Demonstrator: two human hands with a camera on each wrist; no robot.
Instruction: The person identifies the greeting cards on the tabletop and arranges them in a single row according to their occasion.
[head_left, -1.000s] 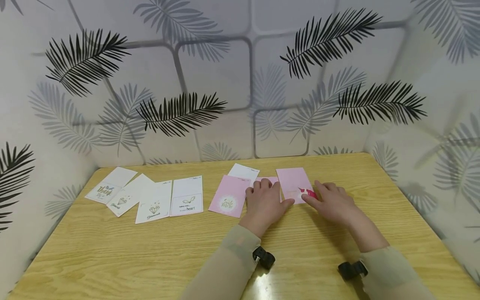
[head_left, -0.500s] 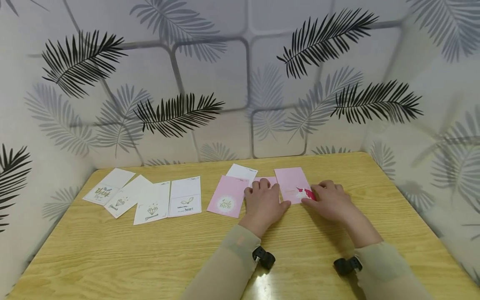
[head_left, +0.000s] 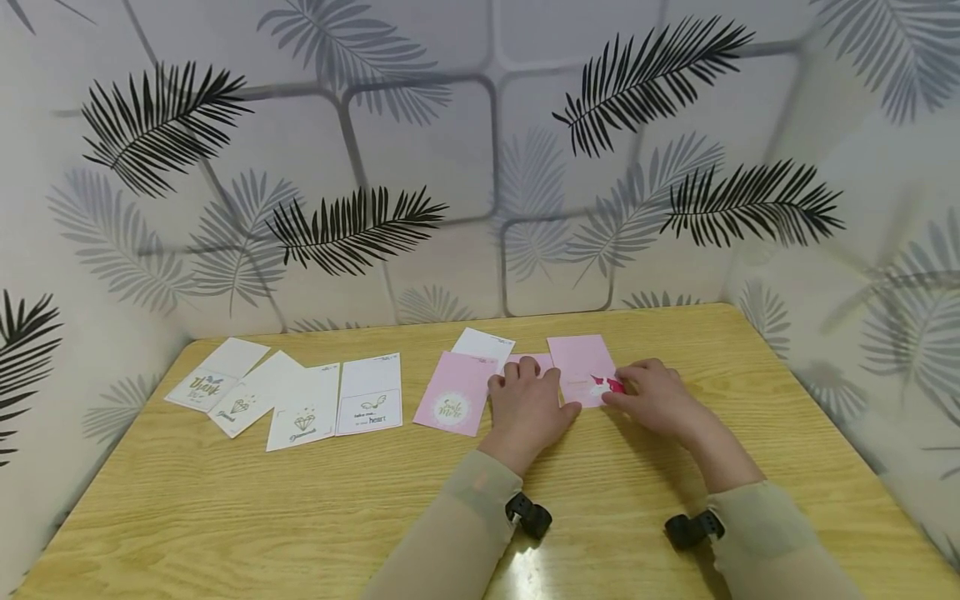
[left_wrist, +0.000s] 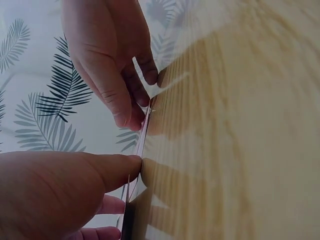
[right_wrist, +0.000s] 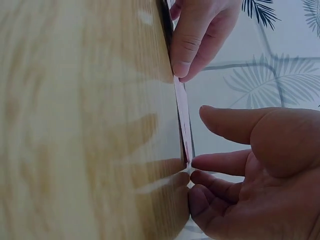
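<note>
Left hand, head view: we see the left hand [head_left: 527,408] lying over a partly hidden pink card [head_left: 536,361], its fingers relaxed and slightly bent.
Right hand, head view: the right hand [head_left: 660,400] stands at the lower right corner of the unicorn card [head_left: 579,358], its fingers loosely spread.
Unicorn card, head view: pink, flat on the tabletop [head_left: 300,517], between and just beyond our hands, its figure partly covered by the right hand.
Lettered pink card, head view: the "Smile More" card [head_left: 456,392] lies just left of the left hand, overlapping a blank-looking white card [head_left: 483,343].
White cards, head view: farther left we have a row of four, the "Thank" card [head_left: 231,357], a tilted diamond card [head_left: 251,400], a second diamond card [head_left: 303,408] and the winged "heart" card [head_left: 369,396].
Wall, head view: leaf-patterned wall covering [head_left: 420,142] rises behind.
Thumb, left wrist view: our left thumb reaches out straight, its tip down by a card's edge; the cards show only as a thin strip.
Fingertips, right wrist view: our right thumb is raised apart from the index finger, whose tip meets the pink strip's end; the other fingers bend down to the tabletop.
</note>
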